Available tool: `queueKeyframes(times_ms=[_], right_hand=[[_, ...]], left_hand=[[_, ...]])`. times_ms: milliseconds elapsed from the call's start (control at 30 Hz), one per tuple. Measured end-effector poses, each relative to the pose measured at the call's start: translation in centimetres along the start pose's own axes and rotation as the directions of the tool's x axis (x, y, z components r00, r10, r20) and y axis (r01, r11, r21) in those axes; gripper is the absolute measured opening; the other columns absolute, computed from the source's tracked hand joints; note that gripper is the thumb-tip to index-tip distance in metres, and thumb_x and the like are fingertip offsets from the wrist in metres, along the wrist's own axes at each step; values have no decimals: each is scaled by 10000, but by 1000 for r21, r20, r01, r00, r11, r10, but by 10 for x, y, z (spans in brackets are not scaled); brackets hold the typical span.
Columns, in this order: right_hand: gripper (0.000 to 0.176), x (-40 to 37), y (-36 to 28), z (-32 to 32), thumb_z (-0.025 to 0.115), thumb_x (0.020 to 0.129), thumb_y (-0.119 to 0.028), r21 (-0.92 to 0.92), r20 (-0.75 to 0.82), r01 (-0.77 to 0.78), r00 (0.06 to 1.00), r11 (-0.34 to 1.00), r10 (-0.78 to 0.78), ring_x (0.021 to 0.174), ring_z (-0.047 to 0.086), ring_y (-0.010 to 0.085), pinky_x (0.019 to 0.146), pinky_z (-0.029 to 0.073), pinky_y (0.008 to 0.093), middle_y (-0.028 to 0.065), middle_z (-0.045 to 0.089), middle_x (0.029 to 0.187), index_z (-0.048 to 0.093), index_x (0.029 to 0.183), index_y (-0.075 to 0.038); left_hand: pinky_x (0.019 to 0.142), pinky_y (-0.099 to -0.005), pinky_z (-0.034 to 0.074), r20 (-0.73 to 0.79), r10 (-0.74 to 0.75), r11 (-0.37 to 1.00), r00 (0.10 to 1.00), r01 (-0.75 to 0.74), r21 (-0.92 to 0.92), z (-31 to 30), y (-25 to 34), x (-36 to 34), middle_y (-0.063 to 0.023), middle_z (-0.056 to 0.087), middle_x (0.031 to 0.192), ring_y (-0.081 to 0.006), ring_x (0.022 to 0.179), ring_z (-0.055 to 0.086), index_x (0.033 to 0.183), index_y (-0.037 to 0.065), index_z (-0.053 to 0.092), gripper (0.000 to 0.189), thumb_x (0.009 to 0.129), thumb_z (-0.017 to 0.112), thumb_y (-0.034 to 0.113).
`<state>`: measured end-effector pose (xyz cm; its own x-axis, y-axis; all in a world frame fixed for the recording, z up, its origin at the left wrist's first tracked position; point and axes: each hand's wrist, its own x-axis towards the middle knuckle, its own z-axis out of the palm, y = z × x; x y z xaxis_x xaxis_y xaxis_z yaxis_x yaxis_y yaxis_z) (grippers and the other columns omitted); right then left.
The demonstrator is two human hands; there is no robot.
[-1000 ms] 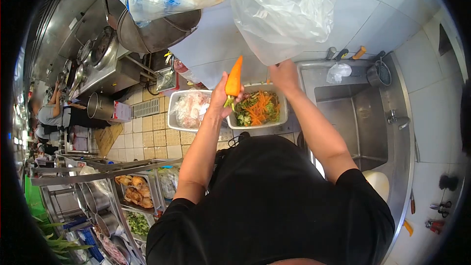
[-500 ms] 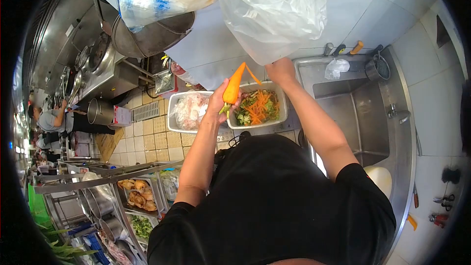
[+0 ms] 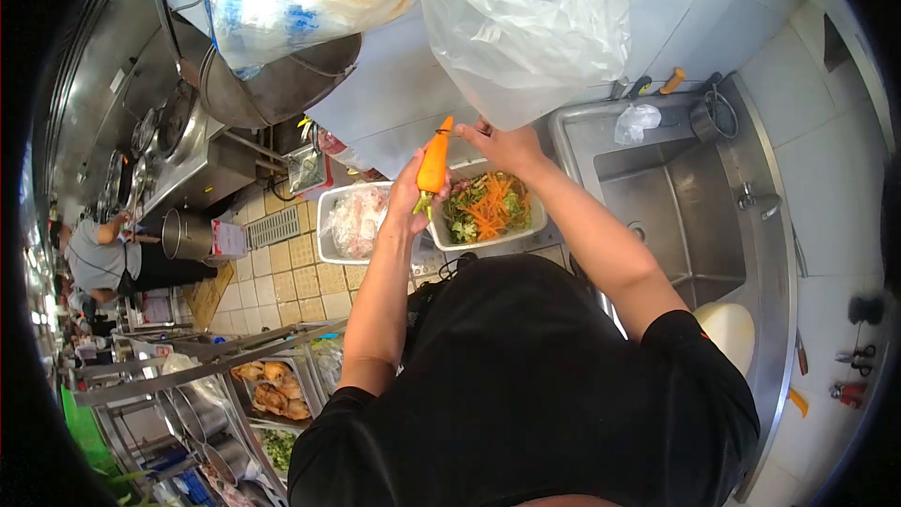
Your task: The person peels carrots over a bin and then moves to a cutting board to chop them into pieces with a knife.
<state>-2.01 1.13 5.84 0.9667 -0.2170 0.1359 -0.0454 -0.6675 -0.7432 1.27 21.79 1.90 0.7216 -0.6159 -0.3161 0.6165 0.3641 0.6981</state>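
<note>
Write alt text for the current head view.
A person's left hand holds an orange carrot, the right hand near its tip with what looks like a small dark tool. Below sits a white tub of orange shreds and greens; a steel sink is at right.

A steel sink (image 3: 671, 225) lies on the right, with a faucet (image 3: 758, 199) at its side and a small pot (image 3: 715, 119) in its far corner, near a crumpled clear bag (image 3: 637, 123). A large translucent bag (image 3: 530, 33) fills the top middle, next to a blue-printed bag (image 3: 300, 5) that partly hides a large metal pan (image 3: 239, 99). Leftward, a person in a grey top (image 3: 99, 258) stands near a stockpot (image 3: 188, 235), with browned poultry (image 3: 274, 388) on a metal rack (image 3: 188, 376) nearer.
</note>
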Motion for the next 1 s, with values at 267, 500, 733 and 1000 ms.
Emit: queueKeyframes(times_ms=[267, 500, 733, 1000], right_hand=[[445, 30, 100, 23, 618, 880, -449, -145, -246, -102, 967, 984, 64, 1008, 650, 397, 832, 520, 475, 192, 695, 1082, 676, 1162, -110], [414, -14, 2, 50, 684, 852, -423, 339, 2, -281, 954, 898, 298, 730, 645, 342, 702, 498, 428, 162, 678, 767, 684, 924, -15], [493, -20, 83, 71, 742, 795, -468, 252, -309, -416, 821, 874, 480, 789, 653, 327, 722, 493, 419, 162, 672, 826, 599, 793, 4], [570, -64, 37, 45, 746, 815, -507, 694, 11, -463, 772, 551, 635, 814, 606, 154, 701, 496, 332, 89, 685, 944, 688, 1087, -9]], left_hand=[[519, -256, 438, 58, 32, 970, 998, -45, 239, -24, 20, -3, -90, 597, 791, -156, 579, 532, 1447, 117, 413, 511, 1052, 398, 439], [508, -240, 407, 35, 80, 884, 996, -87, 459, -1, 15, 23, -61, 582, 792, -123, 597, 525, 1458, 94, 400, 526, 1057, 368, 433], [541, -243, 432, 171, -55, 918, 984, -18, 397, -19, 22, 39, -55, 590, 810, -127, 614, 536, 1429, 95, 425, 519, 1051, 381, 448], [646, -273, 464, 167, -78, 740, 983, -56, 671, 26, -24, 59, -53, 612, 979, -134, 808, 594, 1217, 91, 518, 407, 1061, 363, 434]])
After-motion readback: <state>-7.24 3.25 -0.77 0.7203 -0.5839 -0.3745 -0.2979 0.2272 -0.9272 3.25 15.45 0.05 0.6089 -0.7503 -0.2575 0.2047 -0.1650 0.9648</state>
